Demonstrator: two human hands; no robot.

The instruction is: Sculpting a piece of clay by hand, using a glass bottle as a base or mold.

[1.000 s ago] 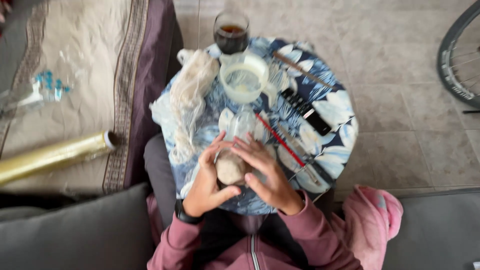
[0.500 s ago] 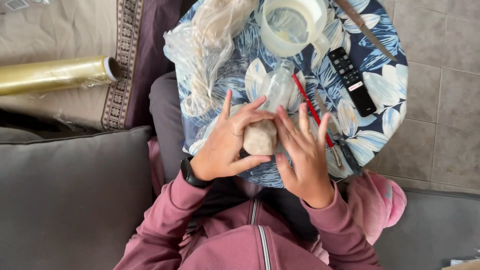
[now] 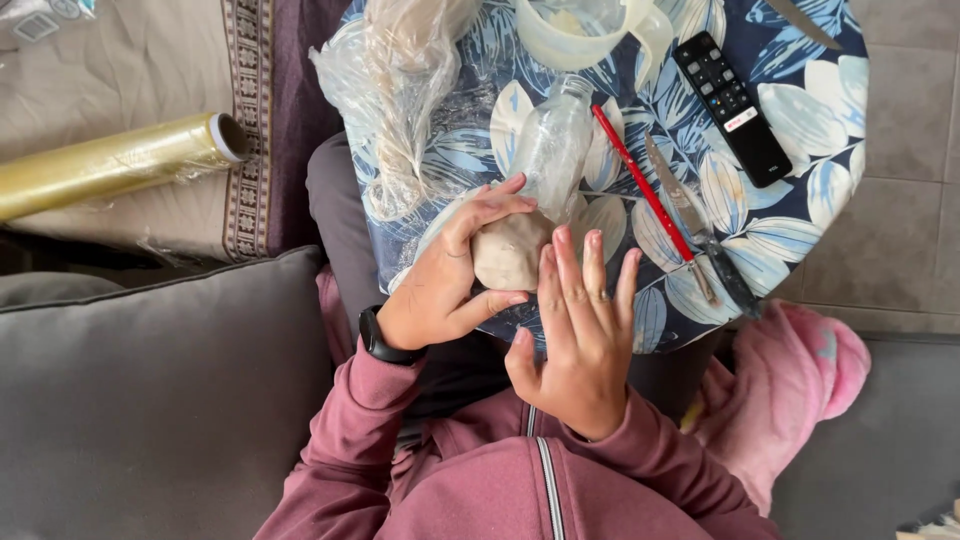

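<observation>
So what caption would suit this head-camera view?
Left hand cups a pale clay lump as right hand presses its side.

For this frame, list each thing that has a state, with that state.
Left hand: cupped around the dough lump.
Right hand: fingers spread, flat against the lump.
Dough lump: rounded, on the table.
Clear bottle: lying on its side, cannot tell if capped.
Cling film roll: lying on the sofa.
Plastic bag: crumpled.

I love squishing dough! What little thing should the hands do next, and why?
Probably press the right hand down onto the dough lump: the left hand already cups it, while the right fingers lie flat beside it.
</observation>
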